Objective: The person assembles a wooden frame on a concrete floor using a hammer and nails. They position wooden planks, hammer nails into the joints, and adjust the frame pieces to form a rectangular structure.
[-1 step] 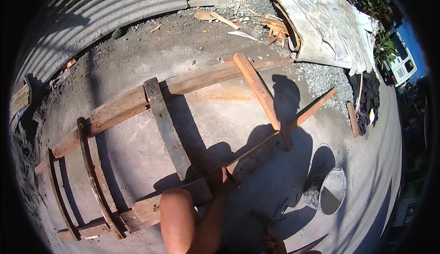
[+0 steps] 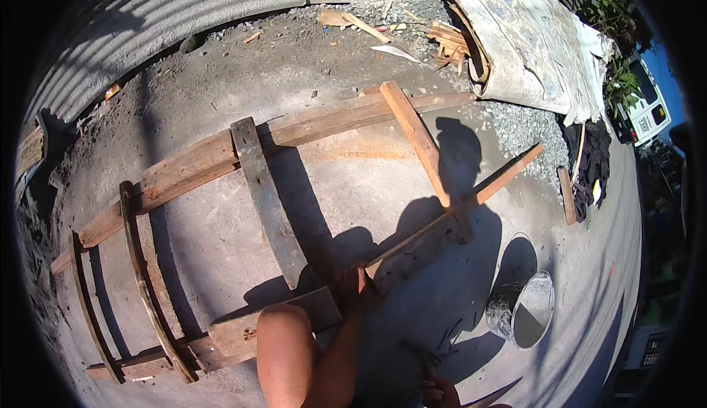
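A ladder-like frame of rough timber lies on the ground, with a far beam [image 2: 195, 163], a near beam [image 2: 409, 259] and several crosspieces. My left hand [image 2: 355, 287] is closed round the near beam, close to the lower end of a grey crosspiece [image 2: 269, 202]. Part of its grip is in shadow. Low in the view, my right hand [image 2: 440, 392] is closed on a dark hammer [image 2: 426, 360], its head pointing up and left. Several nails [image 2: 451, 333] lie on the shaded ground beyond the hammer. A saw blade [image 2: 495, 395] shows beside my right hand.
A tilted bucket [image 2: 521, 312] stands on the right. Gravel [image 2: 526, 139] and a pale sheet [image 2: 523, 47] lie at the far right, near a short wood offcut [image 2: 566, 195]. Corrugated metal [image 2: 184, 25] runs along the back. My bent knee [image 2: 283, 334] is beside the near beam.
The view has shifted slightly, so the timber frame's left end sits a little higher and further left. Both hands keep their places and grips.
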Motion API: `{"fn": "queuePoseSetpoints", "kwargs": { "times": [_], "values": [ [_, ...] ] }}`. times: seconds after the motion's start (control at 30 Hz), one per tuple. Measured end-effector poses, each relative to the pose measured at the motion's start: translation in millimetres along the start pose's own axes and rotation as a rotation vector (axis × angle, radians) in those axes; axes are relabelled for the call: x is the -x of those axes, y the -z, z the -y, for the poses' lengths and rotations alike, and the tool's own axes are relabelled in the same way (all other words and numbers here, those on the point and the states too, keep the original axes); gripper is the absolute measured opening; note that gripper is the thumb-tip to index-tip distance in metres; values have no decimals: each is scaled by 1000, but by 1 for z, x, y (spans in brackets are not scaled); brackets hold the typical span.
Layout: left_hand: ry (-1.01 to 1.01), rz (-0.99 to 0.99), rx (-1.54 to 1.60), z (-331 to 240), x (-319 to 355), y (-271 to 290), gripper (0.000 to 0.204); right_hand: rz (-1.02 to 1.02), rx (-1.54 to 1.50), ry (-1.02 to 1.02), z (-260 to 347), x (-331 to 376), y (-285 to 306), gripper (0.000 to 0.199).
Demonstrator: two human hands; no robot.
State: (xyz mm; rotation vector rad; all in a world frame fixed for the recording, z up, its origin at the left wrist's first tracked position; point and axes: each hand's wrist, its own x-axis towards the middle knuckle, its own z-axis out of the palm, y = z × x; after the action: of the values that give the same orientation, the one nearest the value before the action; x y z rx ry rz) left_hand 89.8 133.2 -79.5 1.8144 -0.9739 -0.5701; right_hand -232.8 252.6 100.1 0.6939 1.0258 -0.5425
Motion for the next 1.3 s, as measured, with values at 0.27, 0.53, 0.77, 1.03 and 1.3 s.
{"fn": "queuePoseSetpoints", "kwargs": {
  "times": [0.27,0.53,0.77,1.03,1.3],
  "values": [
    [14,58,-40,-25,-15,14,118,-395,657,100,-21,22,-89,32],
    [0,96,-72,-34,-13,15,119,-563,1147,194,-19,8,-120,35],
    [-61,77,-114,-37,-12,5,119,-295,1409,890,-57,-7,-50,26],
    [-82,147,-108,-41,-6,-3,120,-17,1377,1537,-62,83,-127,75],
    [-92,134,-163,-32,-4,16,117,102,1165,1928,-89,130,-197,67]
  ]
}}
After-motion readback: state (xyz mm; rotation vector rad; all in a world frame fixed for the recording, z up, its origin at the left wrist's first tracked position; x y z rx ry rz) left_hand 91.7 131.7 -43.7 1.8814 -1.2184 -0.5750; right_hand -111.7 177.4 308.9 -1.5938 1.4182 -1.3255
